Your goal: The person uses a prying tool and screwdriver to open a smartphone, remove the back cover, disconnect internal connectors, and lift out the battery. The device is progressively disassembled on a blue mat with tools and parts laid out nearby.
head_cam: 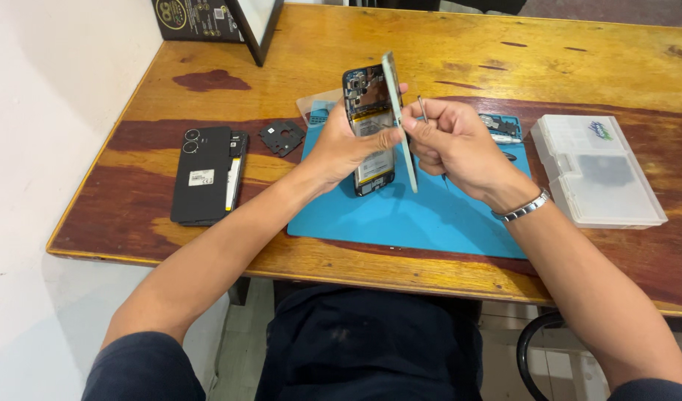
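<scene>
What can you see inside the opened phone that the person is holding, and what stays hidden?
Inside the opened phone, held by the left hand, a battery and dark circuit parts near the top show. The left thumb covers part of the battery, and the pale back cover, seen edge-on, hides its own inner face.

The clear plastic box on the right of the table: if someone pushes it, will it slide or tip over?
The clear plastic box lies low and flat on the wooden table, so it would likely slide, not tip. It seems thin-walled and probably light. Its smooth lid may be slippery to grip.
</scene>
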